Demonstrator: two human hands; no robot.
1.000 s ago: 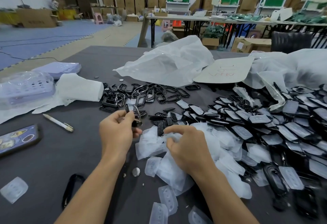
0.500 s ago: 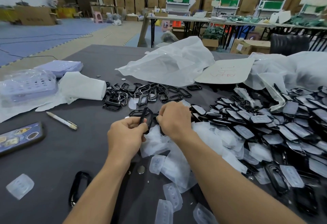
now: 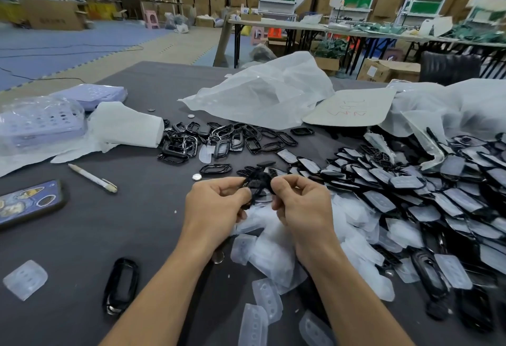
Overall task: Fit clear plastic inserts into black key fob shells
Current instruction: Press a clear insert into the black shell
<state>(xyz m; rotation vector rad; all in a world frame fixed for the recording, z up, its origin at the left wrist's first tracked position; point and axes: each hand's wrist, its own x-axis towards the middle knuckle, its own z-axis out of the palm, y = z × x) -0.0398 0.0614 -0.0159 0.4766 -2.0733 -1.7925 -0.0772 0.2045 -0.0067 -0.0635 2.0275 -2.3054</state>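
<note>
Between both hands, above the table's middle, sits a black key fob shell [image 3: 258, 184]. My left hand [image 3: 216, 209] pinches its left side and my right hand [image 3: 301, 206] pinches its right side, fingers curled. Whether a clear insert is in it is hidden by the fingers. Under my hands lies a heap of clear plastic inserts [image 3: 268, 252]. Empty black shells [image 3: 219, 140] are scattered behind. At the right spreads a large pile of shells fitted with inserts [image 3: 410, 192].
On the dark table [image 3: 82, 236] lie a phone [image 3: 27, 203] and a pen [image 3: 93, 177] at the left, a lone black shell [image 3: 121, 285] and a loose insert [image 3: 25, 279] near the front. White plastic bags [image 3: 262, 94], a cardboard label [image 3: 350, 107] and lilac trays [image 3: 41, 121] stand behind.
My right hand left the insert heap and came up to meet the left hand on the black shell. Both hands now hold it together, slightly farther from me.
</note>
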